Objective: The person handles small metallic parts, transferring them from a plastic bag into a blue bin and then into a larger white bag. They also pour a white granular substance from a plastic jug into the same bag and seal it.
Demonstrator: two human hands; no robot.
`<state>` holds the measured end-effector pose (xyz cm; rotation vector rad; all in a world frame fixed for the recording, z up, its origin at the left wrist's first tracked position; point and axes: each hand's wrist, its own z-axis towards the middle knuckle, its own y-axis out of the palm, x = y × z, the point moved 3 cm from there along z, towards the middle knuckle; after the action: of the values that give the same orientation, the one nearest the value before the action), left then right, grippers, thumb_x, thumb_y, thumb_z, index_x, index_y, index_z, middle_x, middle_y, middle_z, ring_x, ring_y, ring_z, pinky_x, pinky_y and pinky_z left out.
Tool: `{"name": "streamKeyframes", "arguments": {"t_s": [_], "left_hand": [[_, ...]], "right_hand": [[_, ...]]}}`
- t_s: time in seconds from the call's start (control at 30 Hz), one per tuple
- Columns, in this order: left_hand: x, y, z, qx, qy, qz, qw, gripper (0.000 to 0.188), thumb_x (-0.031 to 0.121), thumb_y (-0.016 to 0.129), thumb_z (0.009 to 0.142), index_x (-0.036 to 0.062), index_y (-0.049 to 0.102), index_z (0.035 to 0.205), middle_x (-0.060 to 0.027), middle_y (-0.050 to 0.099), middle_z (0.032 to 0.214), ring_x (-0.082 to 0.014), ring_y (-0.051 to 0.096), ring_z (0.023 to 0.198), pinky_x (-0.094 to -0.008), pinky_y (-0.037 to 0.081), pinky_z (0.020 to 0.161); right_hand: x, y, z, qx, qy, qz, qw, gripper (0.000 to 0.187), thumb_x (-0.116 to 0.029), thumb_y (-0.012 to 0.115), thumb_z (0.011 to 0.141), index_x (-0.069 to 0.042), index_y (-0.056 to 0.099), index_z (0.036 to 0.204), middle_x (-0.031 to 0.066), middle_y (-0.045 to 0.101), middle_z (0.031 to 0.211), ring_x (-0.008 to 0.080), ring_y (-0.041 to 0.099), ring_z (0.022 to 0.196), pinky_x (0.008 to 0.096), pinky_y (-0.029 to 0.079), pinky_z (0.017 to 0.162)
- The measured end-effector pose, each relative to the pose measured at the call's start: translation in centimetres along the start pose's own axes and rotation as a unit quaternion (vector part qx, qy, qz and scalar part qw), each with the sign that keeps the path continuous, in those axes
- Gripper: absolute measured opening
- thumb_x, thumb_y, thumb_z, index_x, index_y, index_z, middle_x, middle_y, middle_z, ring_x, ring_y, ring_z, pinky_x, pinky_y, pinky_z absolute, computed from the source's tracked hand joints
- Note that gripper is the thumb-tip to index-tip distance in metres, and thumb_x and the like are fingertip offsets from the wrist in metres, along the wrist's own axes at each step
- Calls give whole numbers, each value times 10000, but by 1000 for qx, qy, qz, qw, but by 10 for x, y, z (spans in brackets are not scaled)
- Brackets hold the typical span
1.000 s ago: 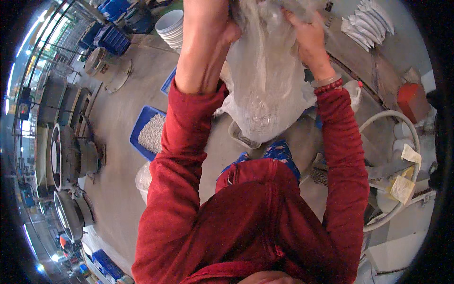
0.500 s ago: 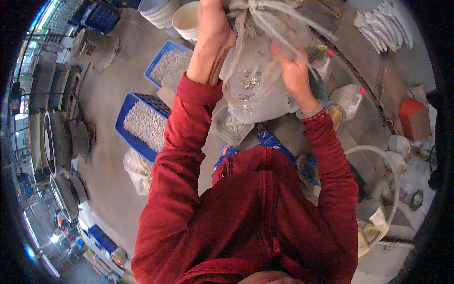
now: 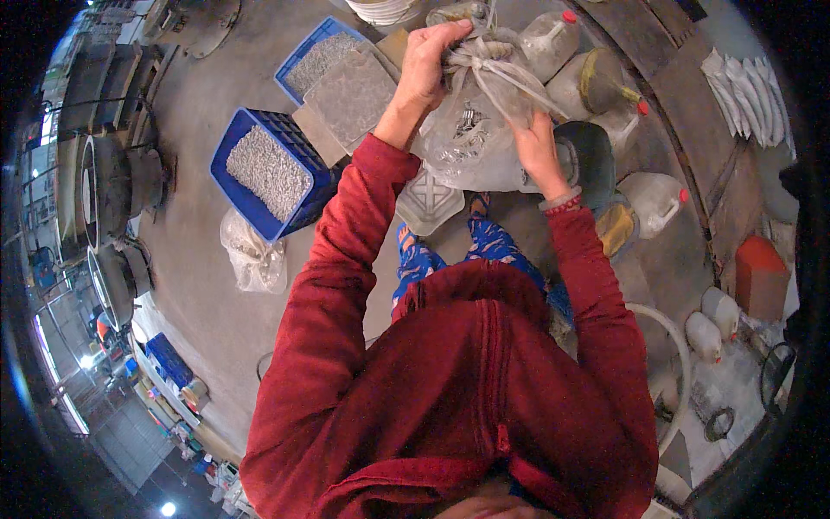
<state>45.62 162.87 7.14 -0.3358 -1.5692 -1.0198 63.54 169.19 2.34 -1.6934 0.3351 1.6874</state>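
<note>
A clear plastic bag (image 3: pixel 462 156) with shiny metal pieces inside hangs in front of me, its neck knotted and bound with a whitish strip (image 3: pixel 510 73). My left hand (image 3: pixel 424 69) is closed round the gathered plastic at the knot. Lower on the bag's right side, my right hand (image 3: pixel 538 154) pinches the plastic; its fingertips are partly hidden by the bag. Just below the bag, a pale square plastic lid or tray (image 3: pixel 428 203) lies on the floor before my feet.
To the left stand two blue crates, the nearer crate (image 3: pixel 232 203) filled with small pale pellets. A knotted plastic bag (image 3: pixel 255 259) lies beside it. On the right are red-capped jugs (image 3: pixel 644 203), a dark bucket (image 3: pixel 592 156), a red-orange box (image 3: pixel 761 277) and a pale hose (image 3: pixel 679 346).
The bag and both hands appear lower in the picture and smaller, closer to my feet. My view has shifted, with the crates and jugs now higher in it. Both hands keep hold.
</note>
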Motion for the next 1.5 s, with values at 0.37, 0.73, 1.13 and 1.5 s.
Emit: {"name": "streamKeyframes", "arguments": {"t_s": [0.37,0.73,1.13,1.5], "left_hand": [[-5,-19,-31,89,-154,85,980,324,260,568,825,-30,637,954,-65,634,935,-131,570,865,-267,443,762],[-2,-9,-43,115,-175,20,978,518,411,440,892,-14,494,1184,-141,578,1100,-257,570,978,-384,451,867],[-5,-30,-55,104,-172,132,971,447,416,467,884,-6,593,966,-81,616,903,-162,575,785,-301,460,708],[1,-15,-49,43,-145,215,965,317,266,489,907,-27,608,932,-63,612,800,-155,556,675,-247,449,662]], "right_hand": [[14,22,-14,38,41,53,997,451,-40,514,787,35,431,1223,237,542,1139,354,516,1086,368,387,926],[19,70,-29,40,14,54,998,371,-5,524,708,-10,474,1075,211,522,1079,397,476,1043,417,385,877],[-4,61,-51,80,-151,94,981,345,14,506,695,30,505,1039,244,484,1114,411,448,1028,474,354,881],[21,80,-40,-1,14,79,997,424,-17,523,705,13,438,1119,240,473,1093,403,460,1003,445,379,841]]}}
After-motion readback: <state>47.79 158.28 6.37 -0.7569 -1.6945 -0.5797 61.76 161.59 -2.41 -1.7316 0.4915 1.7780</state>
